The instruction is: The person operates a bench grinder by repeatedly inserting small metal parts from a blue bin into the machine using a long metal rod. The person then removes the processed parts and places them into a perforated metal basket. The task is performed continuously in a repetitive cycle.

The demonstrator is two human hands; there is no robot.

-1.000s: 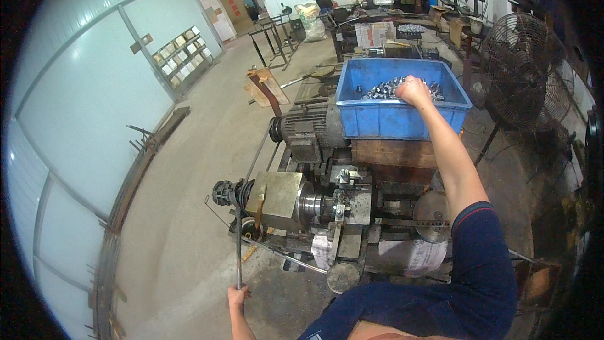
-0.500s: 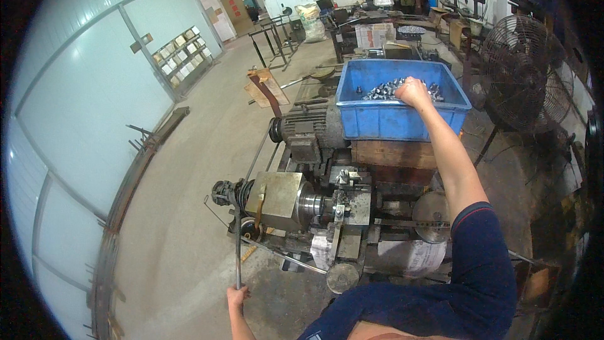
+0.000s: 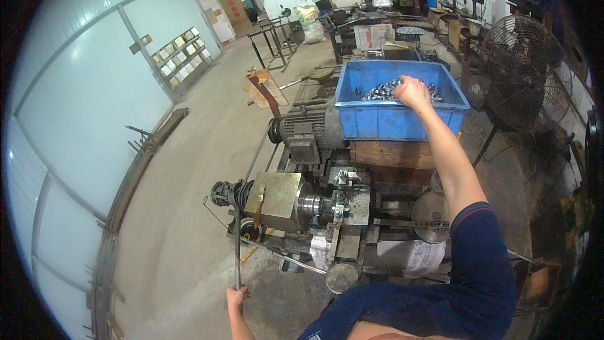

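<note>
A view from above of a person standing at a small metal lathe (image 3: 314, 211) on a workshop floor. The right hand (image 3: 412, 92) reaches far forward into a blue plastic bin (image 3: 390, 119) that sits on a wooden block behind the lathe. The hand rests palm down on a heap of small shiny metal parts (image 3: 380, 93) inside the bin. Its fingers are curled down into the heap, and whether they have closed on any part cannot be told from here. The arm is bare up to a dark blue sleeve with a thin red edge.

The left hand (image 3: 236, 296) is low in the picture, near the person's body. Its fingers are wrapped around the near end of a long thin metal rod (image 3: 238, 258), which runs away from the person toward the left end of the lathe.

A grey electric motor (image 3: 302, 131) sits just left of the bin. A large round wire-caged fan (image 3: 525, 72) stands to the right. White wall panels line the left side.
</note>
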